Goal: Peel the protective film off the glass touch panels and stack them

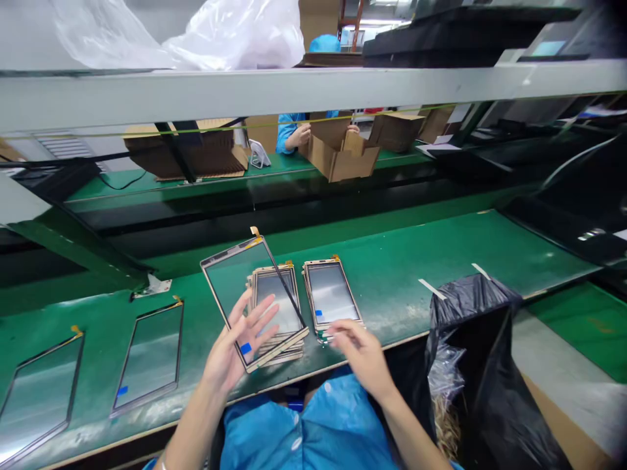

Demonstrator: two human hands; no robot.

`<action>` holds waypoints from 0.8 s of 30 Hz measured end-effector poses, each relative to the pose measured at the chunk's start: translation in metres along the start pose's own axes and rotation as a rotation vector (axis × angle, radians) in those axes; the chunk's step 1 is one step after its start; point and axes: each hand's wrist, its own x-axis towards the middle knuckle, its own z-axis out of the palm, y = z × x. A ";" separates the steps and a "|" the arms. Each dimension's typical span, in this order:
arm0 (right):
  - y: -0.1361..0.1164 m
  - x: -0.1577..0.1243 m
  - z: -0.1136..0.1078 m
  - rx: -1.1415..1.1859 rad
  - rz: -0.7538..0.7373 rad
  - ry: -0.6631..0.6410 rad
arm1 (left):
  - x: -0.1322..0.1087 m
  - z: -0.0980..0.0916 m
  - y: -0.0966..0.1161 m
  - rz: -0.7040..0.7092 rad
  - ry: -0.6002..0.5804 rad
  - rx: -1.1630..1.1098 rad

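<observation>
My left hand supports a touch screen panel from behind, its spread fingers showing through the clear glass. The panel is tilted, has a dark frame, an orange flex tail at its top and a blue sticker near the bottom. Behind it lies a stack of similar panels on the green bench. A second stack of panels lies just to the right. Close to that stack's front corner is my right hand, its fingers loosely bent and apart, with nothing visible in them.
Two single panels, a nearer one and a far-left one, lie on the green bench. A black bag is taped at the front edge, right. Across the bench, a person in blue handles a cardboard box beneath a white beam.
</observation>
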 end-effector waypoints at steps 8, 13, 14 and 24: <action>-0.022 0.012 0.047 -0.018 -0.144 -0.140 | -0.015 0.003 -0.004 0.085 -0.010 0.027; -0.032 0.012 0.042 -0.210 -0.314 -0.196 | -0.011 0.005 -0.004 0.140 -0.004 0.064; -0.037 0.011 0.042 -0.227 -0.337 -0.221 | -0.010 0.004 -0.005 0.158 0.019 0.096; -0.115 0.083 0.092 0.443 -0.051 -0.765 | -0.006 -0.022 -0.039 -0.079 -0.019 -0.067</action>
